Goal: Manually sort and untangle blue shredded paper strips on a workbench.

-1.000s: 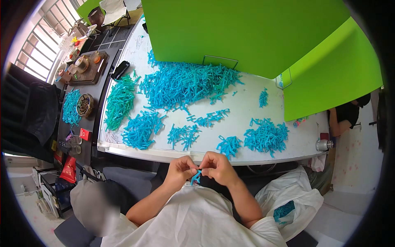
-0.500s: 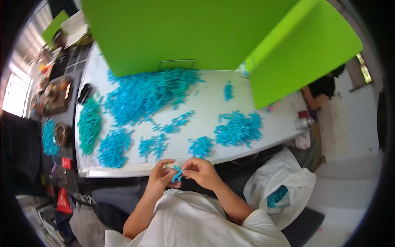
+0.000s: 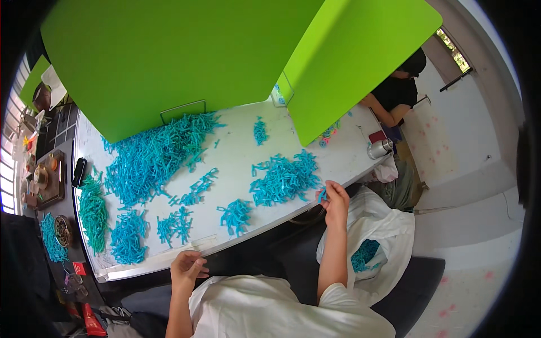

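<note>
My right hand (image 3: 336, 207) is raised past the table's front edge, just right of a large pile of small blue plastic pieces (image 3: 285, 179). Its fingertips pinch a blue plastic piece (image 3: 322, 195), mostly covered by the fingers. Low at the front edge, my left hand (image 3: 187, 270) has loosely bent fingers with gaps between them and nothing visible inside. Between the hands, a smaller blue heap (image 3: 235, 217) lies on the white table (image 3: 225, 186). Other small blue groups (image 3: 174, 226) lie to its left.
A big blue mound (image 3: 158, 158) and a green pile (image 3: 93, 214) cover the table's left side. Green panels (image 3: 186, 56) stand behind. A white bag (image 3: 389, 231) holding blue pieces sits at my right. A metal canister (image 3: 379, 149) stands near another person (image 3: 397, 96).
My hands have parted. The right one moved right and outward with a blue piece; the left dropped leftward, without the piece both were handling. My view has swung right.
</note>
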